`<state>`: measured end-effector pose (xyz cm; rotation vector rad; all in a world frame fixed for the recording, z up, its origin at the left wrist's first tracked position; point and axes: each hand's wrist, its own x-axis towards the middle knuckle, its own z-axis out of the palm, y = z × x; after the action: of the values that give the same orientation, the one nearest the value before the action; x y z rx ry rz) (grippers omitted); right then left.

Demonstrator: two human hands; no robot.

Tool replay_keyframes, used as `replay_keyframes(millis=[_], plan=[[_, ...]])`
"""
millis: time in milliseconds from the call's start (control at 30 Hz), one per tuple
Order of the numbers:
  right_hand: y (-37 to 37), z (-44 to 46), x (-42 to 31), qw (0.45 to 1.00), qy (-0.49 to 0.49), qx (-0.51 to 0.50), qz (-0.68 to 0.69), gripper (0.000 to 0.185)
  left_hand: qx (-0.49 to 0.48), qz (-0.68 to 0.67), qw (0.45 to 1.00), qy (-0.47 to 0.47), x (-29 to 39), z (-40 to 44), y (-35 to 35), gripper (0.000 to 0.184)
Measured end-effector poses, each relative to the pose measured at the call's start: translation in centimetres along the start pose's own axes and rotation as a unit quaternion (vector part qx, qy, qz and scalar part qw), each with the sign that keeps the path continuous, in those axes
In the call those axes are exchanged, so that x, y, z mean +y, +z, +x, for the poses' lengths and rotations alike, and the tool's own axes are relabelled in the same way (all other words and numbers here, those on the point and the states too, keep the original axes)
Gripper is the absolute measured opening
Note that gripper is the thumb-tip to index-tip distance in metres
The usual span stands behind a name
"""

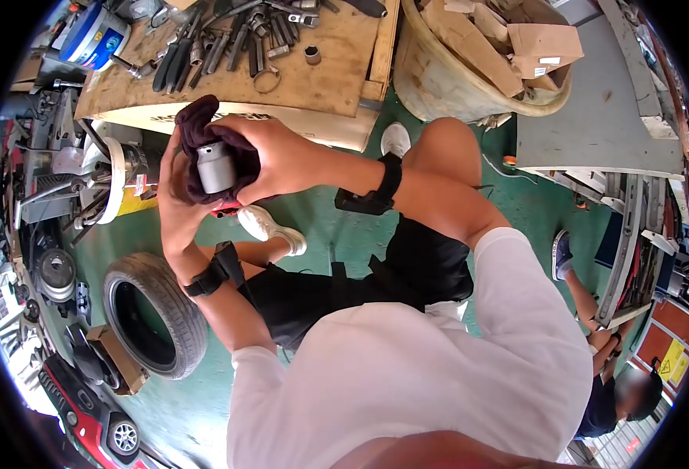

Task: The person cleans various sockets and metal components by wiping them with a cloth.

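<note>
Green-floored workshop; tool-strewn wooden workbench (pixel 329 86) beyond the hands. Metal cylinder (pixel 217 170), socket-like, sits between the two palms, partly wrapped in dark cloth (pixel 196 117). Long axis runs roughly away from the torso, far end leaning slightly left. Left hand (pixel 174 181) cups the cloth from the left; right hand (pixel 278 156) grips it from the right, thumb on the near side. Neither hand clearly nearer; direct skin contact with the metal: cannot tell.

A green floor (pixel 508 223) spread beneath a wooden desk (pixel 344 62) and a grey worktop (pixel 579 133). Bright white light flooded the left edge, paling the floor there; an orange-red panel (pixel 670 328) stood far right.
</note>
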<state>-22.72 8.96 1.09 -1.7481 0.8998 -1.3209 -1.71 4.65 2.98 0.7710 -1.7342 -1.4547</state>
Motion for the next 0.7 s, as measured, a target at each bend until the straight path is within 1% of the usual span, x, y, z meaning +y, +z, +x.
replay_keyframes(millis=[67,100,133,200,233,267,300,333,367,400,433,467,500,533,567,600,633,667,700], plan=[[-0.3,0.0,0.0,0.999,0.041,0.003,0.009,0.086,-0.014,-0.034,0.999,0.013,0.0,-0.2,0.2,0.109],[-0.5,0.2,0.1,0.999,0.03,0.01,0.005,0.087,-0.002,-0.089,0.996,0.008,0.0,-0.2,0.6,0.111],[-0.9,0.4,-0.1,0.999,-0.008,0.024,-0.024,0.086,-0.009,-0.134,0.991,0.022,0.1,-0.2,1.6,0.113],[-1.6,0.6,-0.8,0.996,-0.019,0.008,-0.091,0.081,0.013,-0.163,0.986,0.02,-0.3,-0.2,3.0,0.117],[-1.5,0.5,-0.9,0.996,-0.017,0.005,-0.09,0.081,0.013,-0.158,0.987,-0.003,-0.5,-0.1,3.5,0.116],[-1.2,0.4,-1.1,0.991,-0.019,0.001,-0.135,0.075,0.005,-0.191,0.982,-0.006,-1.7,-0.1,3.1,0.108],[-1.0,0.2,-1.2,0.984,-0.022,-0.002,-0.179,0.069,0.03,-0.199,0.98,-0.001,-2.2,-0.1,3.3,0.097],[-0.9,0.0,-1.4,0.984,-0.021,-0.006,-0.178,0.069,0.056,-0.205,0.977,0.005,-2.5,0.0,3.5,0.087],[-0.6,0.0,-1.6,0.978,-0.049,0.005,-0.202,0.064,0.062,-0.206,0.976,0.016,-2.5,0.2,3.5,0.078],[-0.4,0.0,-1.7,0.971,-0.078,0.017,-0.226,0.06,0.064,-0.205,0.977,0.014,-2.5,0.3,3.5,0.078],[-0.1,0.0,-1.3,0.96,-0.12,0.058,-0.245,0.063,0.087,-0.248,0.965,0.014,-2.4,0.4,3.6,0.078],[0.1,0.0,-0.8,0.961,-0.12,0.059,-0.243,0.063,0.109,-0.292,0.95,0.013,-2.3,0.6,3.7,0.078],[0.0,0.2,-0.5,0.942,-0.158,0.083,-0.283,0.054,0.135,-0.304,0.943,0.012,-2.1,0.7,4.1,0.079],[0.0,0.3,-0.2,0.92,-0.196,0.106,-0.322,0.046,0.136,-0.304,0.943,0.013,-2.2,0.6,4.3,0.079],[0.3,0.0,-0.2,0.913,-0.196,0.13,-0.334,0.043,0.133,-0.276,0.952,0.013,-2.4,0.4,4.5,0.081],[0.4,0.0,-0.1,0.913,-0.194,0.126,-0.336,0.043,0.131,-0.249,0.959,0.012,-2.6,0.2,4.7,0.083],[0.5,0.0,0.0,0.911,-0.199,0.129,-0.337,0.044,0.121,-0.173,0.977,0.02,-2.7,0.2,4.4,0.087],[0.5,0.0,0.2,0.91,-0.205,0.13,-0.337,0.044,0.125,-0.177,0.976,0.019,-2.7,0.3,4.6,0.087],[0.3,0.3,0.1,0.906,-0.225,0.126,-0.335,0.054,0.123,-0.183,0.975,0.024,-2.8,0.4,4.6,0.087]])
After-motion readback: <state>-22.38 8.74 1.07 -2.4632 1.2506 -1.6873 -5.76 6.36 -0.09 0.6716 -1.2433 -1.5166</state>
